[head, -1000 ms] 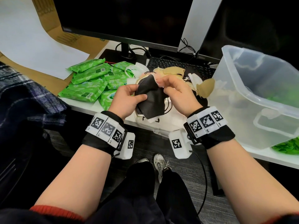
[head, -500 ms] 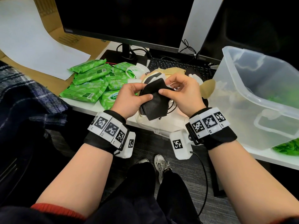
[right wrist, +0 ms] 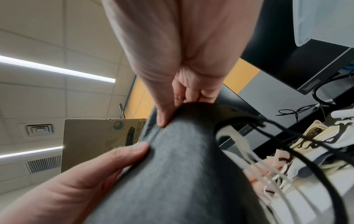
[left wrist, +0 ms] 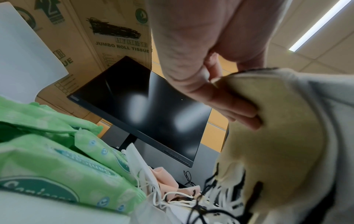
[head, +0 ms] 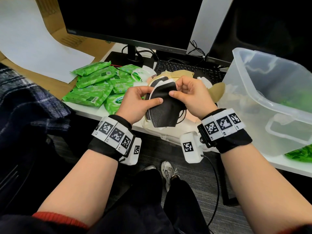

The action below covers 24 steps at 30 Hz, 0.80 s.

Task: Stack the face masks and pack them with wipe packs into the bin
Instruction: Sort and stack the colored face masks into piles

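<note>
Both hands hold a small stack of face masks (head: 164,105) above the desk's front edge; a black mask is on top, white and beige ones show behind it. My left hand (head: 143,102) grips the stack's left side, thumb across the black mask, fingers behind on a beige mask (left wrist: 277,128). My right hand (head: 187,93) pinches the black mask's (right wrist: 182,159) top right edge between thumb and curled fingers. More loose masks (head: 182,76) lie on the desk behind. Green wipe packs (head: 94,85) are piled to the left. The clear plastic bin (head: 263,92) stands tilted on the right.
Two dark monitors (head: 131,19) and a keyboard (head: 185,68) sit behind the masks. A sheet of white paper (head: 33,43) lies on cardboard at the far left. A plaid cloth (head: 25,102) is at my left. A green item (head: 300,154) lies under the bin's right side.
The hands have drawn the black mask flatter against the stack. The right thumb has moved onto its top right edge and the left thumb lies further across it.
</note>
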Each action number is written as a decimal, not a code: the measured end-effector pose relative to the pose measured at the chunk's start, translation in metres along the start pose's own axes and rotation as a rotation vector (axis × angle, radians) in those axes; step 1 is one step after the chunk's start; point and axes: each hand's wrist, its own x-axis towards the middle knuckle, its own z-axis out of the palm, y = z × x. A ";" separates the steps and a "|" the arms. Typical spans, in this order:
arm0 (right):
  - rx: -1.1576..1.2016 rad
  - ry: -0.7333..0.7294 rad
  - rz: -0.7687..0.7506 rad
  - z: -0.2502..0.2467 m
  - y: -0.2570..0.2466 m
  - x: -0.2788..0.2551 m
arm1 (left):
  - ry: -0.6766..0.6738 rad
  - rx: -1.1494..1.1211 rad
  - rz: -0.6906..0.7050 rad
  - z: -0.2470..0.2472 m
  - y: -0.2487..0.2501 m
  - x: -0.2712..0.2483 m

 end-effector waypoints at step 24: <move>-0.288 0.093 -0.014 0.004 -0.005 -0.009 | -0.056 0.019 0.073 0.006 -0.003 -0.001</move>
